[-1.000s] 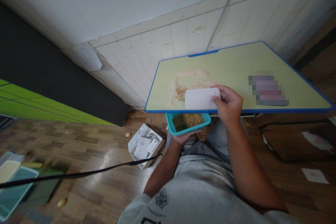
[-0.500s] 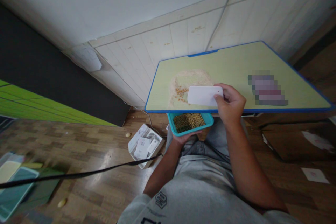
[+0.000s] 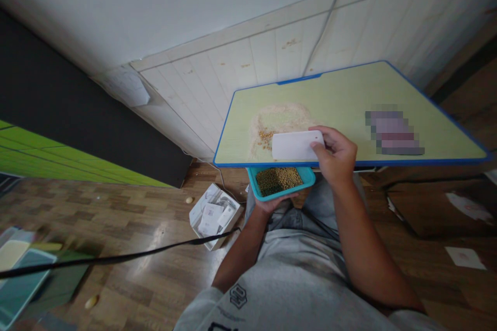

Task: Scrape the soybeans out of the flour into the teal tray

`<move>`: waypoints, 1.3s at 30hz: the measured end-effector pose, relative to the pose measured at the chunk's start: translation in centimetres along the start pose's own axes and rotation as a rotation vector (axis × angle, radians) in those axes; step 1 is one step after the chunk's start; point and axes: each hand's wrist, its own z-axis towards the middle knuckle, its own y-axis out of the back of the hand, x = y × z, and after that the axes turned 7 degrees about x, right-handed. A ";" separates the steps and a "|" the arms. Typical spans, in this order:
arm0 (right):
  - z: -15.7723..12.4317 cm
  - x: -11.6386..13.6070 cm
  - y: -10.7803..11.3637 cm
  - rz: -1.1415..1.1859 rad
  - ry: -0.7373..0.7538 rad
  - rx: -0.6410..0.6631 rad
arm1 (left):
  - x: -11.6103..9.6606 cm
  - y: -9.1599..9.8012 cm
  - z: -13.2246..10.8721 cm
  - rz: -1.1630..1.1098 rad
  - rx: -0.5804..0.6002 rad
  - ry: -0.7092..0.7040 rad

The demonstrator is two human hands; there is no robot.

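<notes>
My right hand (image 3: 336, 156) is closed on a white flat scraper (image 3: 295, 145) that rests on the pale green table (image 3: 349, 98) near its front edge. To the scraper's left lie a few yellow beans (image 3: 265, 138) inside a patch of white grains (image 3: 279, 116). Under the table's edge my left hand (image 3: 274, 203) holds up a teal tray (image 3: 306, 180) filled with green and yellow beans. Only the fingertips of that hand show beneath the tray.
The table has a blue rim and a blurred patch at its right. On the wooden floor lie an open white box (image 3: 213, 214), a black cable (image 3: 116, 256), teal and cream trays (image 3: 17, 282) at the far left and cardboard (image 3: 438, 207) at the right.
The scraper moved away from me across the table, then came back toward the front edge and slightly left. The teal tray stayed under the edge.
</notes>
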 end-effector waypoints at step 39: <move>-0.7 -0.3 -1.3 -0.002 -0.061 0.123 | 0.1 0.0 0.0 0.032 0.060 -0.025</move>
